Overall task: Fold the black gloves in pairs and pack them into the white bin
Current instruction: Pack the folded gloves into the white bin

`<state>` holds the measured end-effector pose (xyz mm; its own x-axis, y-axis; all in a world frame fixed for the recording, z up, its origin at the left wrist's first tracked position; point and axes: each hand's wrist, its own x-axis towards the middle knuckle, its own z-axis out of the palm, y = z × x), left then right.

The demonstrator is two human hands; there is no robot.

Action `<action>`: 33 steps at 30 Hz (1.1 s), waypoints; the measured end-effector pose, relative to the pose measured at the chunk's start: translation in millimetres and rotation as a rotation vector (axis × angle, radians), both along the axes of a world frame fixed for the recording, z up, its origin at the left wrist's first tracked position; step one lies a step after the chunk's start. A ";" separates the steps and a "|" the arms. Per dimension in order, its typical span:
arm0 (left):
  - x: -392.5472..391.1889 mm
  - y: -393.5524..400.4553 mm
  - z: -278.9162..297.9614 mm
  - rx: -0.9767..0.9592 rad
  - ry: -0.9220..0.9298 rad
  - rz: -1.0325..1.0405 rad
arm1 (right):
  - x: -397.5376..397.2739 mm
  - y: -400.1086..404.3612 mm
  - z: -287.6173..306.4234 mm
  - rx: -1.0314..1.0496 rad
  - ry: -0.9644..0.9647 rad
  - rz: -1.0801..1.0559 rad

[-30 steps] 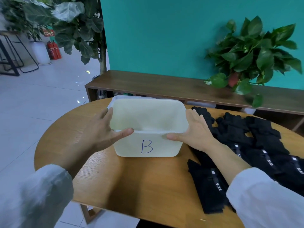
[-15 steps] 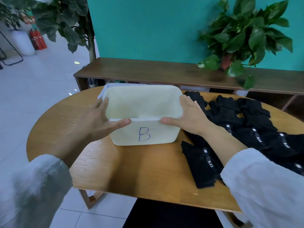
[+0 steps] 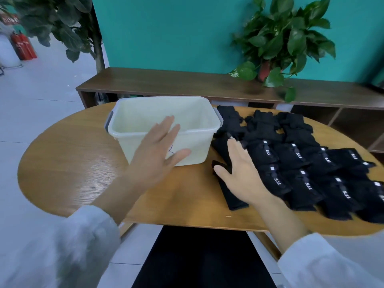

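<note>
The white bin stands empty on the round wooden table, left of centre. Several black gloves with small white labels lie spread in rows across the table's right half. My left hand hovers with fingers spread in front of the bin's near wall, hiding its blue marking. My right hand is open, palm down, over the leftmost gloves beside the bin; whether it touches them is unclear. Neither hand holds anything.
A low wooden shelf runs behind the table against a teal wall, with a potted plant on it at right. A tall plant stands at back left. The table's near edge is close to my body.
Both hands have let go of the bin's sides. My left hand lifted off in front of it, and my right hand moved right and down over the nearest gloves.
</note>
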<state>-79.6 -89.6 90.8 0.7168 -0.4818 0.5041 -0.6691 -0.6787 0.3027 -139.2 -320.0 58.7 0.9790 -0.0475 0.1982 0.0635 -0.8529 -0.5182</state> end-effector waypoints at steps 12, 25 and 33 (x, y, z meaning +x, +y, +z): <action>-5.2 -97.9 -77.7 0.399 0.141 -0.197 | -33.8 -3.4 -50.6 -0.182 0.079 -0.084; -6.8 -81.1 -110.1 0.318 0.171 -0.115 | -32.7 -11.5 -64.5 -0.202 0.030 0.189; -43.3 -44.1 -117.3 0.261 0.086 0.132 | -14.3 -6.5 -59.7 -0.290 0.021 0.502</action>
<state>-123.0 -133.7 -26.5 0.8165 -0.4869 0.3102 -0.5494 -0.8205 0.1580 -153.5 -326.4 -1.1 0.8713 0.4772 0.1140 0.4894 -0.8281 -0.2734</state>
